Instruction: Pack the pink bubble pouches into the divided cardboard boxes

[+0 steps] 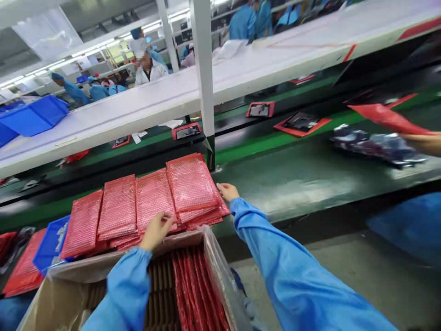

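Observation:
Four side-by-side piles of red bubble-wrap bags (191, 181) lie on the green bench in front of me. My left hand (158, 230) is over the near edge of the bags, fingers loosely bent and apart, with nothing visible in it. At the right side of the rightmost pile is my right hand (228, 191), its fingertips against or very close to the bags' edge; its fingers look slightly bent and hold nothing I can see. Below my left forearm stands a plastic-lined carton (79, 271), packed with a row of upright red bags (198, 287) and brown dividers (160, 294).
A blue bin (51, 243) sits left of the piles. Red bags with dark parts (301, 123) lie along the green conveyor behind. At right, another person's hand (423, 142) holds a red bag above silvery bags (372, 143). A white post (203, 69) and shelf stand beyond.

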A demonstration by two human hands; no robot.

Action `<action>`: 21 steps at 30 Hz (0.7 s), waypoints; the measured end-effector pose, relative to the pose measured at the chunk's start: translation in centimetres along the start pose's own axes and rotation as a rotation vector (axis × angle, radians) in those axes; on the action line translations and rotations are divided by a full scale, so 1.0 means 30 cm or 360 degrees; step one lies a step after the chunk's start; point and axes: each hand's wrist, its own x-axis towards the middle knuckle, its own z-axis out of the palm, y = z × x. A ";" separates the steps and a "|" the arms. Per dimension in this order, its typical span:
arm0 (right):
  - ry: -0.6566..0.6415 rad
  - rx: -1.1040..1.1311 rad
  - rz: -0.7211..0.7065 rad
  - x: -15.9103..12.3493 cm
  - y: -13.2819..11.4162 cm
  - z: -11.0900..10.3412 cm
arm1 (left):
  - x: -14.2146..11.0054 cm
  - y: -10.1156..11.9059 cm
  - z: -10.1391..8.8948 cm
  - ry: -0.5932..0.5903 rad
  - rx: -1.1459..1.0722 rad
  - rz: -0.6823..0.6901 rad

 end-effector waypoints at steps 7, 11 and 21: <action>-0.0356 0.0010 0.0101 0.124 0.025 0.116 | 0.136 -0.038 0.200 -0.0406 0.0004 -0.0356; -0.0421 -0.0357 0.0055 0.111 -0.053 0.101 | 0.119 -0.031 0.187 -0.0528 -0.0018 -0.0433; -0.0422 -0.0123 0.0092 0.058 -0.139 0.109 | 0.119 -0.061 0.185 -0.0595 -0.0020 -0.0617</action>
